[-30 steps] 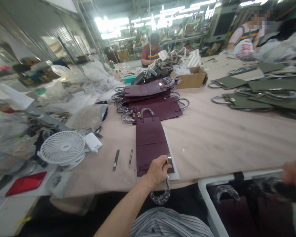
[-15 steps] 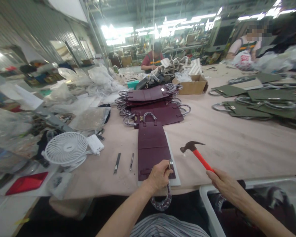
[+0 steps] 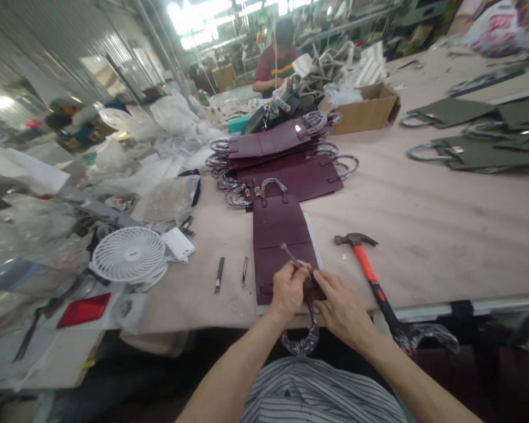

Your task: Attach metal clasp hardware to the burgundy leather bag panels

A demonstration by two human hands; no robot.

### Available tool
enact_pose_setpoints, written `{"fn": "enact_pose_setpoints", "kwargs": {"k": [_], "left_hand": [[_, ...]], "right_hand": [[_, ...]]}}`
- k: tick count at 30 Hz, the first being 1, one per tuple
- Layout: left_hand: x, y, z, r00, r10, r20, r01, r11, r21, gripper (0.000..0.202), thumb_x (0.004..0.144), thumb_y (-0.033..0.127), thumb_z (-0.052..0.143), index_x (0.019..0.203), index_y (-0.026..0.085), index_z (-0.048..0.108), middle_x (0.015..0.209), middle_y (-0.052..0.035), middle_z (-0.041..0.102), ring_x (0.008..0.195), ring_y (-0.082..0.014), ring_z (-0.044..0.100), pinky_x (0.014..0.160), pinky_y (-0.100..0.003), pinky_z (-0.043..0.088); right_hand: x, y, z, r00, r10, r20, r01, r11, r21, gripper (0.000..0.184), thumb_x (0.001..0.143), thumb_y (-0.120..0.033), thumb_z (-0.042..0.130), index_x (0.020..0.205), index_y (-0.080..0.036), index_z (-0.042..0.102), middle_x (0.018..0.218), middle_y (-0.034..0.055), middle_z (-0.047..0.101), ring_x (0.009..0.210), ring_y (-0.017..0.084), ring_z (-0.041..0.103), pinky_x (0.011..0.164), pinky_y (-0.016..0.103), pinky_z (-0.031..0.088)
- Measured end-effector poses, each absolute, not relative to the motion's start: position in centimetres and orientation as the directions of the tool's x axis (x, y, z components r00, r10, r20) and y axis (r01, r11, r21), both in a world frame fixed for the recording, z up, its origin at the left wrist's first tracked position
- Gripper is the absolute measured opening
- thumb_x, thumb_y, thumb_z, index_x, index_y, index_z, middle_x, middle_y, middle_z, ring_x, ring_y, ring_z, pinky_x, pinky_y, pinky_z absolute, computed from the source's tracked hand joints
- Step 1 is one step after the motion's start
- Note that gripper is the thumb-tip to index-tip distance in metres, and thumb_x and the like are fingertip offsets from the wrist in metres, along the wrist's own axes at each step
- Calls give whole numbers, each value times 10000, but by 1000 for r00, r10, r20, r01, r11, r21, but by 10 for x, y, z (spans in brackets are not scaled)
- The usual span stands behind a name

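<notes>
A flat maroon bag panel (image 3: 282, 238) lies on a white board (image 3: 315, 238) at the table's near edge, its wrapped handle (image 3: 304, 338) hanging over the edge. My left hand (image 3: 287, 289) is closed on a thin metal tool (image 3: 290, 256) that points up over the panel's near end. My right hand (image 3: 341, 305) rests beside it, fingers pinched at the panel's near edge. What the fingers grip is hidden. A hammer (image 3: 370, 270) with a red handle lies on the table just right of my hands.
Two small chisels (image 3: 231, 273) lie left of the panel. A white desk fan (image 3: 127, 254) and plastic bags crowd the left side. A stack of maroon panels (image 3: 282, 161) sits behind, olive panels (image 3: 476, 147) at right, a cardboard box (image 3: 370, 108) and a seated person (image 3: 275, 56) farther back.
My right hand has put the hammer down on the table and moved left to the panel's near edge. My left hand now holds a thin tool upright. The view has tilted down.
</notes>
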State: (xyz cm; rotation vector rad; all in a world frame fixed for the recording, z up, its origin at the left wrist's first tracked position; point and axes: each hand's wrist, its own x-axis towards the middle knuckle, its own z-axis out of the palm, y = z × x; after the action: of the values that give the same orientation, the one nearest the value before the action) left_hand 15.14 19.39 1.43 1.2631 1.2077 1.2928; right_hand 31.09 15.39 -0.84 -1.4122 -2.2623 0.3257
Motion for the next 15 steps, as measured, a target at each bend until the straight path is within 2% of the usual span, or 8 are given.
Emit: {"fn": "enact_pose_setpoints", "kwargs": {"k": [2, 3, 4, 6, 8, 10, 13, 15], "left_hand": [[139, 206, 25, -226, 972, -64, -234, 9, 972, 333, 905, 492, 560, 898, 164, 617, 917, -77, 703, 873, -208, 704, 840, -382, 569], [127, 211, 31, -248, 964, -101, -269, 32, 963, 374, 878, 533, 580, 900, 161, 610, 928, -81, 704, 881, -217, 712, 837, -389, 572], [112, 214, 37, -238, 965, -111, -213, 60, 975, 382, 847, 538, 614, 891, 158, 611, 922, -80, 706, 872, -220, 714, 831, -382, 569], [73, 214, 46, -207, 974, -94, 148, 127, 981, 327, 833, 485, 623, 815, 159, 623, 830, -65, 704, 811, -212, 703, 790, -341, 547], [31, 205, 50, -210, 976, -60, 613, 179, 770, 287, 864, 408, 573, 694, 177, 590, 695, -48, 667, 749, -211, 674, 731, -308, 504], [-9, 192, 49, -270, 960, -73, 855, 274, 441, 276, 902, 348, 506, 696, 188, 594, 700, -64, 679, 761, -227, 672, 703, -302, 471], [-55, 173, 44, -389, 910, -142, 915, 399, 52, 302, 940, 351, 454, 800, 177, 659, 836, -128, 736, 840, -281, 694, 701, -328, 466], [-75, 165, 41, -441, 879, -181, 897, 435, -76, 331, 949, 339, 439, 856, 142, 688, 902, -174, 747, 868, -315, 702, 712, -356, 481]], "right_hand": [[311, 151, -7, -383, 898, 218, 815, 439, -378, 531, 900, -189, 524, 1426, -144, 463, 1400, 155, 543, 1259, 314, 498, 1075, 522, 410], [312, 151, -4, -391, 897, 208, 821, 442, -362, 523, 897, -176, 527, 1416, -141, 476, 1395, 151, 548, 1255, 313, 497, 1085, 527, 392], [312, 152, -1, -400, 894, 202, 823, 447, -351, 508, 894, -162, 531, 1400, -140, 495, 1384, 146, 557, 1242, 308, 503, 1089, 528, 380], [313, 156, 7, -414, 887, 205, 818, 461, -343, 432, 896, -150, 543, 1327, -148, 563, 1339, 134, 582, 1186, 293, 524, 1075, 515, 377], [312, 161, 14, -426, 878, 219, 808, 478, -344, 316, 912, -163, 553, 1218, -165, 632, 1271, 123, 608, 1111, 276, 543, 1041, 496, 387], [311, 167, 18, -446, 867, 222, 801, 497, -334, 228, 924, -183, 568, 1128, -181, 669, 1190, 112, 626, 1046, 266, 546, 993, 478, 396], [311, 176, 21, -499, 841, 210, 789, 541, -291, 190, 916, -183, 594, 1087, -194, 677, 1105, 96, 630, 982, 253, 536, 912, 433, 400], [310, 181, 22, -544, 817, 192, 776, 577, -256, 185, 912, -176, 599, 1080, -197, 673, 1052, 86, 632, 936, 237, 536, 856, 396, 397]]}}
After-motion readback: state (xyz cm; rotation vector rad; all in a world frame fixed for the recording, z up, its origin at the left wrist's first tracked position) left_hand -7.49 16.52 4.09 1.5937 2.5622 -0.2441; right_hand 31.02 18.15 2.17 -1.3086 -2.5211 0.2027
